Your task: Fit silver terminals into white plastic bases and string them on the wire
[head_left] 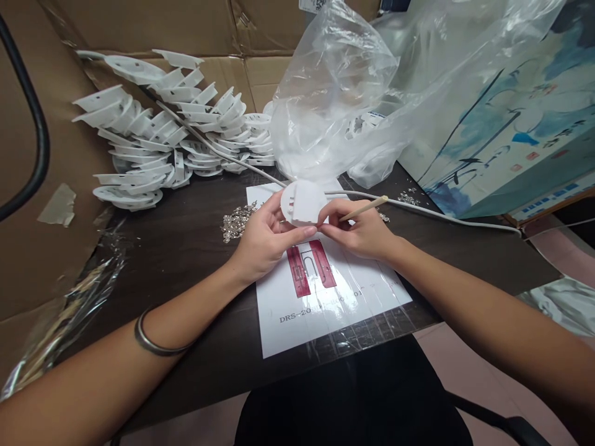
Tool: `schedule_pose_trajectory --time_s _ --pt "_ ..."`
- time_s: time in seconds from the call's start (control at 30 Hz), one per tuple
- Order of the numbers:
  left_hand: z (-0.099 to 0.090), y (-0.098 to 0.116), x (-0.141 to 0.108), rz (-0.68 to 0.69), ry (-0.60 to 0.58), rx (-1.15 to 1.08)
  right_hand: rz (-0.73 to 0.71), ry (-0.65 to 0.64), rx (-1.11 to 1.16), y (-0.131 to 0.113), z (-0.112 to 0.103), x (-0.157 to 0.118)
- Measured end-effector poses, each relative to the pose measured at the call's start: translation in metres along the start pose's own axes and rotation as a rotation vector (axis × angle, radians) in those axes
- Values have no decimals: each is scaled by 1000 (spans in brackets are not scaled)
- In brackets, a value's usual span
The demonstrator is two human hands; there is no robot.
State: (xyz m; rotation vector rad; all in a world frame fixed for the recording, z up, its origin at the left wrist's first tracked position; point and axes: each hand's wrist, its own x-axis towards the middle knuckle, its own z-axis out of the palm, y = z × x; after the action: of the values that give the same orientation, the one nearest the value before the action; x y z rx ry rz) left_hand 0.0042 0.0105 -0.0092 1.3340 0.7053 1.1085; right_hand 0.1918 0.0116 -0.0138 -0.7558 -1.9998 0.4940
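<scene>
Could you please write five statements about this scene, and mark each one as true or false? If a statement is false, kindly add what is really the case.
1. The left hand holds a round white part. True.
2. A thin stick is also in the left hand. False: the thin stick is in the right hand.
3. A printed sheet lies on the dark table. True.
4. The metal bracelet is on the right forearm. False: the metal bracelet is on the left forearm.
5. Many other white parts are piled to the left of a clear plastic bag. True.
</scene>
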Motion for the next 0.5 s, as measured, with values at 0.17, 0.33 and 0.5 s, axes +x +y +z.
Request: schedule_pose_trajectory --time_s 0.17,0.33,0.5 --pt "1 1 -1 -42 -31 1 30 0 41 -3 0 1" --pt "-1 2 -2 -137 0 15 86 -71 75 -7 -3 1" --pt "-1 3 -2 -243 31 43 221 98 -17 -3 -6 2"
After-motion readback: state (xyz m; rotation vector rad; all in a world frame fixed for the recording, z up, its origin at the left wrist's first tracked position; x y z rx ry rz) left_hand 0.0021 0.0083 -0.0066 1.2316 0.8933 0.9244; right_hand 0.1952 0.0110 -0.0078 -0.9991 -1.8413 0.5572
